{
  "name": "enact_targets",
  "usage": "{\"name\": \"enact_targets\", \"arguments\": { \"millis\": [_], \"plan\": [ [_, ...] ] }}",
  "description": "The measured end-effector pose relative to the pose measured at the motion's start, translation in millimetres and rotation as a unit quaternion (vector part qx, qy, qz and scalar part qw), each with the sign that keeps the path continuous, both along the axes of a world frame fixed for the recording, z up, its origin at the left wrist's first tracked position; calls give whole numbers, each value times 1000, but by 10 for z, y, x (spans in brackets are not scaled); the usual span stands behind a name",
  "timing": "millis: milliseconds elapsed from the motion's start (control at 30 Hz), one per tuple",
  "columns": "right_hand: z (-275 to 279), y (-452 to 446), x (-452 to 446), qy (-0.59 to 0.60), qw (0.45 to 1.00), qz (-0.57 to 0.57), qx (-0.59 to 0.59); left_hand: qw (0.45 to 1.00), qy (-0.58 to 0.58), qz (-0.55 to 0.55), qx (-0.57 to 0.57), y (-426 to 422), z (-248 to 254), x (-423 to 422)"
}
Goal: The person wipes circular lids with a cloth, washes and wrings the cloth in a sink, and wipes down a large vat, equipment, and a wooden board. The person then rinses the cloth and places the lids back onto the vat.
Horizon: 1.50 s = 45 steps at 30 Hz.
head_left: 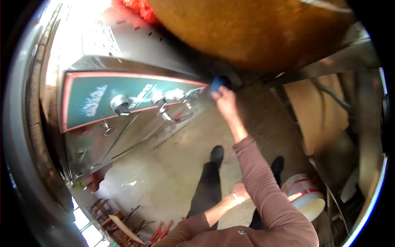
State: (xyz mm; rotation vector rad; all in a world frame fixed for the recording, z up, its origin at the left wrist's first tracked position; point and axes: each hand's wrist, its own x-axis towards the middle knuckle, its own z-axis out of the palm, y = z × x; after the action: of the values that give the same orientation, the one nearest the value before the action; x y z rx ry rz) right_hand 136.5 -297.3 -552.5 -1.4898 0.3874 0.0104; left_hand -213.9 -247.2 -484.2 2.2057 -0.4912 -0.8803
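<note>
My right hand (225,101) is stretched forward, its fingers closed on a small blue object (219,84). Blur hides what kind of thing that is. It is at the right end of a stove-like metal unit's green control panel (140,91), just below a big brown rounded surface (255,33). Knobs (120,104) and metal fittings line the panel. Closer to my body, my left hand (240,192) is bent in under the right forearm, with a band on its wrist. The right sleeve covers its fingers, and I see nothing held there.
A white and red bucket (304,197) stands by my right foot. Brown boards (314,111) lean at the right. Wooden items (123,226) and red handles (161,230) are at lower left. Red plastic (140,9) lies on the metal top. Concrete floor (164,177) stretches below.
</note>
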Motion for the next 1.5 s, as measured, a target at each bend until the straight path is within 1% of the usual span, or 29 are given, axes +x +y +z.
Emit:
{"name": "enact_targets", "arguments": {
  "millis": [33, 67, 133, 167, 200, 267, 367, 400, 433, 467, 500, 533, 567, 600, 633, 667, 700, 767, 833, 900, 967, 1067, 1100, 1167, 1233, 1300, 1367, 1433, 1500],
  "plan": [
    [119, -16, -165, -27, 999, -16, -8, 981, 140, -77, 110, -45, 326, 295],
    [538, -119, -354, 3, 1000, -15, 26, 977, 126, -101, 139, 32, 69, 76],
    [1317, -356, -796, 37, 999, -8, 28, 955, 191, -164, 155, 27, 436, 303],
    [1612, -476, -1023, 44, 999, -1, -1, 944, 248, -159, 146, 33, 533, 326],
    [1919, -617, -1251, 68, 997, 26, -30, 954, 296, 25, 41, 134, 482, 42],
    [2484, -811, -1689, 97, 994, 52, -28, 829, 512, 209, -77, 203, 350, -126],
    [3253, -975, -2180, 77, 996, 41, 20, 598, 592, 386, -380, -121, 1685, 489],
    [3536, -1012, -2295, 57, 998, 30, -3, 484, 556, 377, -560, -351, 1772, 566],
    [3795, -1067, -2393, 34, 999, 18, -26, 456, 542, 341, -619, -504, 1740, 637],
    [4009, -1248, -2470, -2, 989, 57, -135, 404, 529, 335, -666, -586, 1889, 734],
    [4179, -1392, -2519, -45, 997, 40, -37, 349, 517, 324, -711, -675, 2041, 841],
    [4533, -1547, -2507, -94, 995, 12, -43, 340, 525, 327, -708, -722, 2272, 958],
    [4924, -1727, -2489, -144, 988, -19, -54, 440, 502, 374, -644, -805, 2802, 1140],
    [5151, -1884, -2542, -160, 983, -80, -38, 451, 491, 378, -642, -984, 3327, 1373],
    [5317, -2053, -2613, -179, 974, -137, -23, 519, 422, 441, -598, -1149, 3669, 1520],
    [5345, -2228, -2709, -175, 964, -201, 11, 526, 439, 402, -608, -1247, 3896, 1632],
    [5355, -2400, -2774, -173, 948, -261, 49, 594, 362, 350, -627, -1526, 4445, 1751],
    [5545, -2807, -2615, -288, 868, -394, 93, 660, 259, 305, -636, -2004, 4698, 1943],
    [5553, -3233, -2588, -286, 826, -465, 141, 752, 178, 268, -576, -2547, 4936, 2076],
    [5493, -3572, -2623, -255, 824, -482, 153, 808, 222, 239, -491, -3054, 4681, 2282],
    [5183, -3896, -2704, -207, 834, -492, 140, 819, 260, 249, -447, -3454, 4628, 2340],
    [4685, -4196, -2920, -115, 855, -468, 192, 901, 123, 202, -363, -3768, 3930, 2626],
    [4660, -4198, -2954, -40, 861, -484, 151, 977, -37, 107, -183, -3785, 3570, 2837],
    [4452, -4319, -3020, 99, 905, -395, -120, 949, -315, 23, -18, -3635, 3774, 2637],
    [4670, -4264, -3003, 224, 855, -284, -372, 938, -333, -93, 22, -3492, 3833, 2568],
    [4586, -4351, -2903, 167, 838, -201, -479, 917, -298, -216, 157, -3451, 3966, 2462],
    [4467, -4445, -2723, 146, 790, -115, -584, 925, -279, -221, 136, -3457, 4060, 2402],
    [4404, -4492, -2529, 146, 784, 8, -604, 926, -310, -167, 133, -3467, 4047, 2381],
    [3906, -4497, -2321, 160, 747, 120, -634, 923, -333, -155, 111, -3444, 3992, 2387]
  ]
}}
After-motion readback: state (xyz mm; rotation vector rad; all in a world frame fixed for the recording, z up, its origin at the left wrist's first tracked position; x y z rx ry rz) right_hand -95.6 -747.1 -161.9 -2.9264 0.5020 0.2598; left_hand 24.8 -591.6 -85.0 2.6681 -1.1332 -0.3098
